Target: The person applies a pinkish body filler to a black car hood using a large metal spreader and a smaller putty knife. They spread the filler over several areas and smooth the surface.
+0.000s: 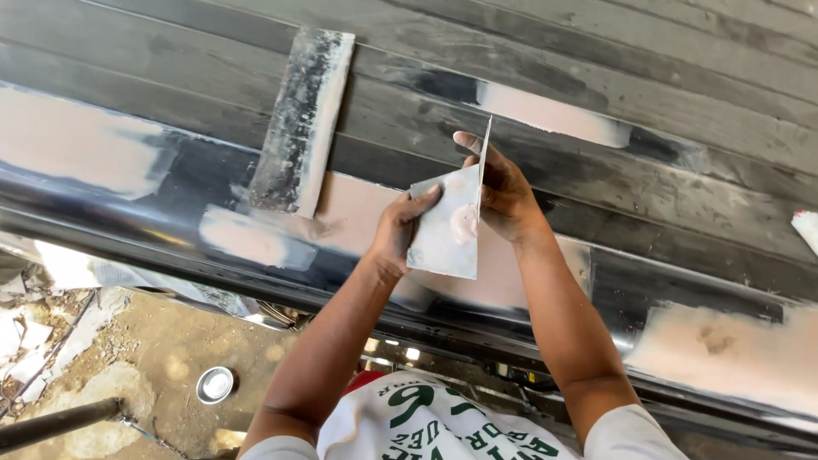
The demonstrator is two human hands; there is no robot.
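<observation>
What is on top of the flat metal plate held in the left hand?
A small pinkish blob of filler sits on the plate, near its right edge. A thin blade in the right hand stands edge-on against it. The left hand's thumb covers the plate's upper left corner.

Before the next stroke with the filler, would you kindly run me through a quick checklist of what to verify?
1. Flat metal plate held firmly in left hand: ok.
2. Thin spreader blade gripped in right hand: ok.
3. Dab of pinkish filler on the plate: ok, only a small dab.
4. Blade edge clean: cannot tell, seen edge-on.
5. Wide spreader resting steady on the dark panel: ok.
6. Filler patches on the panel dry: cannot tell.
</observation>
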